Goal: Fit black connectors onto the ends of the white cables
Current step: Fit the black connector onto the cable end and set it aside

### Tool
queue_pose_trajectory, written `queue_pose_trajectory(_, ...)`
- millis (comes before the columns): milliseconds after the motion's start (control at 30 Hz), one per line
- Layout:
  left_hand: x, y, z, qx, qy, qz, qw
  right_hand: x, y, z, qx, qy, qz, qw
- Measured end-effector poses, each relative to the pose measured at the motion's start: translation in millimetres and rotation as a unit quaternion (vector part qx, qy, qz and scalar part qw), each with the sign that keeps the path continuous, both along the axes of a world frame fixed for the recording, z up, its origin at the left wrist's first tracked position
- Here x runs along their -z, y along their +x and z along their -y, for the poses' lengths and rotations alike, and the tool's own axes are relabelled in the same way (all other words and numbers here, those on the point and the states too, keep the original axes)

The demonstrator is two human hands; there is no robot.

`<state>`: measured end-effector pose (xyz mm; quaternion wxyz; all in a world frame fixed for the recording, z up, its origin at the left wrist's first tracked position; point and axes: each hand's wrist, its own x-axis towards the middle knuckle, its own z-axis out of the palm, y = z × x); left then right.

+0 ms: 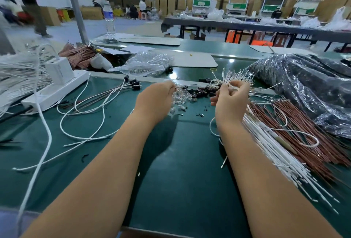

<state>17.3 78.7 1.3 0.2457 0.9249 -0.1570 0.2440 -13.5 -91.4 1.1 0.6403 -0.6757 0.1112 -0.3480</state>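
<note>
two hands: both raised over the green work mat (180, 161), forearms reaching in from the near edge.
left hand (154, 101): fingers curled together, pinching the end of a thin white cable (185, 85) that runs toward the other hand.
right hand (230, 99): fingers curled round a bunch of white cable ends (237, 75) fanning upward; whether it also holds a connector, i cannot tell.
loose black connectors (202, 92): heaped on the mat between and just beyond the hands, beside clear plastic pieces (179, 98).
fitted cables (133, 83): white leads with black connectors on, lying left of the hands.
unfitted stock: white cable bundle (281, 154) and brown wire bundle (303, 133) at right.
power strip (57, 89): far left.
</note>
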Motion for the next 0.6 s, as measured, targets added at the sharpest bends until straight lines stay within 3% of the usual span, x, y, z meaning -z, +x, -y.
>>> queue_pose_trajectory(100, -6, 2, -20, -0.059, -0.045, 0.052, 0.996, 2, -1, -3, -0.039, -0.074, -0.052, 0.995)
queue_pose_trajectory(267, -7, 10, -80, -0.178, -0.030, 0.094, 0.979, 3, 2, -5, -0.048, -0.125, -0.080, 0.988)
queue_pose_trajectory(433, 13, 16, -108, -0.240, 0.029, -0.045, 0.969, 3, 2, -1, -0.054, -0.123, -0.102, 0.986)
queue_pose_trajectory(600, 12, 21, -102, -0.290, 0.132, -0.065, 0.946, 3, 3, 11, 0.008, -0.224, -0.111, 0.968)
